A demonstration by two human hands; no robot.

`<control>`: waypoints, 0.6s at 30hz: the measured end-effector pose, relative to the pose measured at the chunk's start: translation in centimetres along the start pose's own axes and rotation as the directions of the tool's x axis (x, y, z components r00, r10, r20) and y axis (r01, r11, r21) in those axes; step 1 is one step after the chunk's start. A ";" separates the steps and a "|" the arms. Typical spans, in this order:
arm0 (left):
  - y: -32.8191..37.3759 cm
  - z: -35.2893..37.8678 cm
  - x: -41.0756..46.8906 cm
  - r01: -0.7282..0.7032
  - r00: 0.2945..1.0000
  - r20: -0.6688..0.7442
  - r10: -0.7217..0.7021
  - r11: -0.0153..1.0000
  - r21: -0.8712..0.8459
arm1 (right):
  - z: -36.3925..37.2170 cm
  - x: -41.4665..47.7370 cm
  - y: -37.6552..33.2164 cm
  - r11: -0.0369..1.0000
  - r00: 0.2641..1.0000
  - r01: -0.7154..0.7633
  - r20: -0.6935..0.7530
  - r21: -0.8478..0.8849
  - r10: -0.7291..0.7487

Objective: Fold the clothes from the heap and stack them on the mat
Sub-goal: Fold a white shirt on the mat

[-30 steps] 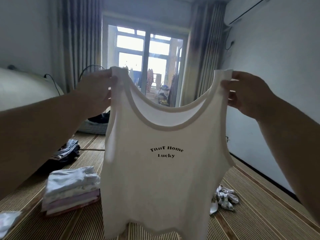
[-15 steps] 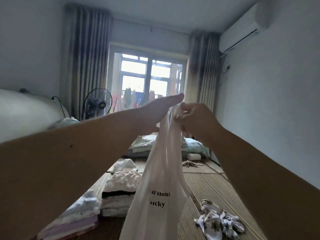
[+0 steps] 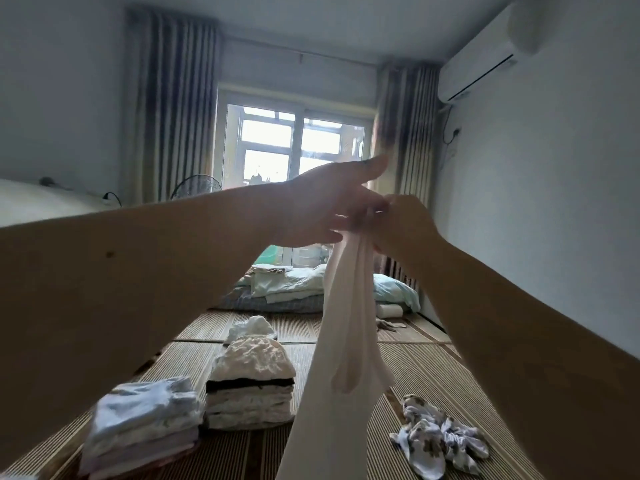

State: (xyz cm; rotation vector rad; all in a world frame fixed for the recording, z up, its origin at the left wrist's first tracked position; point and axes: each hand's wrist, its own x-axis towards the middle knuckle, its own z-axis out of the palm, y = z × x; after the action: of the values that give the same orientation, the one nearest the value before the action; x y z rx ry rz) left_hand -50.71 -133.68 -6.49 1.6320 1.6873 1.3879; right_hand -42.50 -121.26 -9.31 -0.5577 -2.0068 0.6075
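Observation:
A white tank top (image 3: 341, 368) hangs folded in half lengthwise, held up in the air by both straps. My right hand (image 3: 405, 226) grips the straps at the top. My left hand (image 3: 332, 206) lies against the straps with its fingers straight and the thumb raised. Below on the woven mat (image 3: 426, 372) stand two stacks of folded clothes: a pale blue and pink stack (image 3: 145, 427) at the left and a white stack with a black layer (image 3: 251, 386) beside it. A crumpled floral garment (image 3: 440, 436) lies on the mat at the right.
A small white bundle (image 3: 251, 329) sits behind the stacks. Bedding and a pale blue pillow (image 3: 394, 292) lie at the far end under the window. A fan (image 3: 195, 187) stands at the left by the curtain. The wall runs along the right.
The tank top was spread wide between both hands a second ago. The hands have come together, doubling it lengthwise, and the view has tilted up.

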 end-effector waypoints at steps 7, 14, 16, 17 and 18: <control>-5.7 -0.9 -1.9 -0.128 0.963 -0.227 0.146 0.988 0.088 | -2.1 -0.1 1.0 0.906 0.996 -0.091 0.056 0.414 0.074; -12.7 3.2 -0.6 0.077 0.992 0.109 -0.067 0.993 -0.093 | -5.1 1.2 1.5 0.811 0.977 -0.049 0.198 0.583 -0.083; -13.1 4.4 -0.2 0.092 0.988 0.129 -0.081 0.993 -0.079 | -5.5 1.2 1.8 0.798 0.968 -0.050 0.225 0.600 -0.108; -13.2 4.7 0.0 0.115 0.984 0.142 -0.104 0.991 -0.073 | -5.7 1.3 2.0 0.788 0.971 -0.072 0.223 0.611 -0.084; -13.3 5.0 0.3 0.137 0.980 0.157 -0.121 0.987 -0.088 | -5.9 1.4 2.2 0.774 0.976 -0.096 0.213 0.626 -0.052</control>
State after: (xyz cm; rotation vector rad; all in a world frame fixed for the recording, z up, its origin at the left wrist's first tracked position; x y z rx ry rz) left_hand -53.34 -129.21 -19.73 1.5051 1.5821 1.2325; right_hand -37.64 -117.63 -7.16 -0.0953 -1.8296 1.3457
